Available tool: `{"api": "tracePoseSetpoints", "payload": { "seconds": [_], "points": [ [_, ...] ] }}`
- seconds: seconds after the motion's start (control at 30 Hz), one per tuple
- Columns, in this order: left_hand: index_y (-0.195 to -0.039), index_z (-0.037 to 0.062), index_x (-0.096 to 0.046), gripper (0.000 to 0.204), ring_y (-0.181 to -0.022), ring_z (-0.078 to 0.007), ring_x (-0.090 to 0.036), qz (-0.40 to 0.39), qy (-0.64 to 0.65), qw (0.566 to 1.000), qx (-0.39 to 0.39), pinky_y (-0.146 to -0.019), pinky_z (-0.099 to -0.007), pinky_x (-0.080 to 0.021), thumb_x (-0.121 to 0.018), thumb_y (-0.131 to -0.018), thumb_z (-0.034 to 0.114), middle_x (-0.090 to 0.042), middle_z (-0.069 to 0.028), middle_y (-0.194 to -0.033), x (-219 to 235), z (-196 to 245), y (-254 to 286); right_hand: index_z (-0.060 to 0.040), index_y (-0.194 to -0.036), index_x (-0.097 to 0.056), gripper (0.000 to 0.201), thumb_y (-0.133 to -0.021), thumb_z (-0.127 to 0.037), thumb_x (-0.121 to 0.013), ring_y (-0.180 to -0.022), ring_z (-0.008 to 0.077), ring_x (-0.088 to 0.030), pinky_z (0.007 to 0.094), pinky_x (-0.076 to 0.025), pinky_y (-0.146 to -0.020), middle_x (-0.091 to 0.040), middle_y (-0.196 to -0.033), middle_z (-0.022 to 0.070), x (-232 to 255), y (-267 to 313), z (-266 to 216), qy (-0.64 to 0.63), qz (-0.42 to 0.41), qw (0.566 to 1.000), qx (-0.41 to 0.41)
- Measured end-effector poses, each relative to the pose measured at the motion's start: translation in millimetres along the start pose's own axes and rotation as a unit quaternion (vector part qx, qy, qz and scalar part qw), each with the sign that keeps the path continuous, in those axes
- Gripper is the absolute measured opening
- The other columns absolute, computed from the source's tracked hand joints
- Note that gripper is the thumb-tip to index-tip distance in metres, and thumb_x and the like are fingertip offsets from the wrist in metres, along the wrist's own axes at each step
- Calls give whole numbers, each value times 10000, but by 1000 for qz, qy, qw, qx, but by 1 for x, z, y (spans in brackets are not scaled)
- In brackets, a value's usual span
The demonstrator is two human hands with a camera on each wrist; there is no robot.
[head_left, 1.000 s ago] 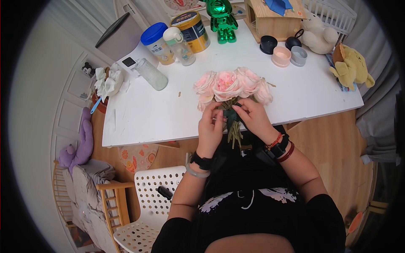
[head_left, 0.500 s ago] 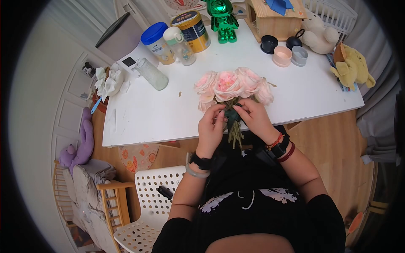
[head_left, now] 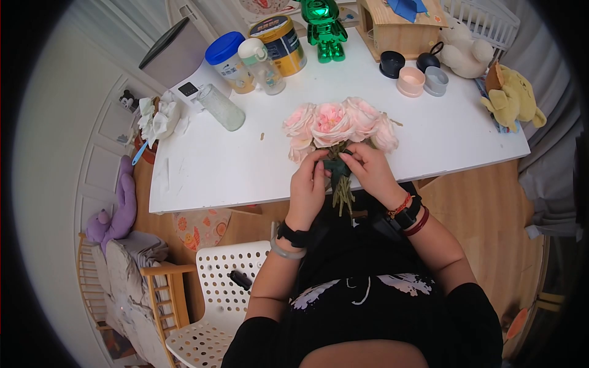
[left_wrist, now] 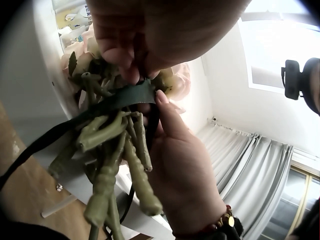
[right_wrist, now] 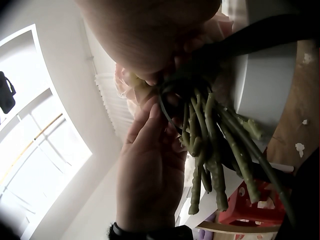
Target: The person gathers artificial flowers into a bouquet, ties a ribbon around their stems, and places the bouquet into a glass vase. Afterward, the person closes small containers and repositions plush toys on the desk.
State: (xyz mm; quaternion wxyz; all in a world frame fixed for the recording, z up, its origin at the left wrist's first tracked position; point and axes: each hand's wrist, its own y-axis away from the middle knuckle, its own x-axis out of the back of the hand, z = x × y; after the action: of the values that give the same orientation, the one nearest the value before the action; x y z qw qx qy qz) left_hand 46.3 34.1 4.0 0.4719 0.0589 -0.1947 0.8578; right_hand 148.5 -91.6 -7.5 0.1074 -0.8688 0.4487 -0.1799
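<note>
A bouquet of pink roses (head_left: 331, 122) is held upright at the front edge of the white table (head_left: 202, 178), its cut green stems (left_wrist: 105, 190) hanging below the hands. Around the stems just under the blooms runs a dark green ribbon (left_wrist: 120, 97), one loose end trailing off to the side in the left wrist view. My left hand (head_left: 307, 187) pinches the ribbon between thumb and fingers at the left of the stems. On the other side my right hand (head_left: 371, 172) pinches at the binding, thumb and fingertips close against the stems. The fingers partly hide the ribbon there.
Behind the bouquet stand a clear glass vase (head_left: 222, 109), a blue-lidded tub (head_left: 230, 61), a bottle (head_left: 262, 67) and a shiny green figurine (head_left: 325, 37). Small round cups (head_left: 410, 83) and a yellow plush toy (head_left: 515, 98) are at the right. A white chair (head_left: 230, 276) stands below left.
My left hand has shifted slightly, and a stretch of ribbon now shows between it and the stems. The right hand and bouquet stay nearly in place.
</note>
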Motion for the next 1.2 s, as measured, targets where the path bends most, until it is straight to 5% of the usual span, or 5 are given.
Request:
{"api": "tracePoseSetpoints", "payload": {
  "seconds": [0.07,0.4,0.47,0.77,1.2],
  "points": [
    [-1061,16,-587,175,-636,-79,-546,4,-8,1000,-13,-585,-197,-433,-570,-896,72,-599,-33,-801,-1,1,0,28,-927,-583,186,-855,-135,-638,-535,161,-537,278,-415,-504,-601,-654,134,1,-1,0,11,-5,1000,-4],
    [-965,11,-595,201,-653,-200,-563,-3,-84,995,-61,-584,-295,-447,-675,-819,124,-591,-113,-810,-2,0,-3,37,-890,-580,165,-869,-120,-626,-549,72,-440,237,-354,-495,-523,-601,45,2,0,-3,9,-5,1000,-6],
    [-963,13,-599,221,-662,-209,-558,-27,-114,989,-87,-587,-301,-448,-695,-796,122,-585,-108,-806,1,9,-4,22,-931,-588,178,-850,-127,-642,-534,151,-529,274,-413,-505,-604,-658,125,2,-1,0,25,-10,1000,4],
    [-892,11,-589,235,-677,-235,-538,-50,-148,982,-104,-599,-314,-446,-739,-734,98,-565,-94,-784,1,7,-6,38,-895,-585,187,-893,-148,-581,-558,266,-533,337,-417,-534,-552,-667,185,3,-2,4,20,-6,999,25],
    [-886,7,-596,187,-664,-233,-530,-56,-120,989,-69,-597,-317,-436,-712,-767,92,-559,-100,-777,3,11,-6,28,-905,-565,186,-904,-157,-581,-584,121,-560,262,-427,-533,-611,-673,98,0,-1,11,-51,-8,999,8]
  ]
}}
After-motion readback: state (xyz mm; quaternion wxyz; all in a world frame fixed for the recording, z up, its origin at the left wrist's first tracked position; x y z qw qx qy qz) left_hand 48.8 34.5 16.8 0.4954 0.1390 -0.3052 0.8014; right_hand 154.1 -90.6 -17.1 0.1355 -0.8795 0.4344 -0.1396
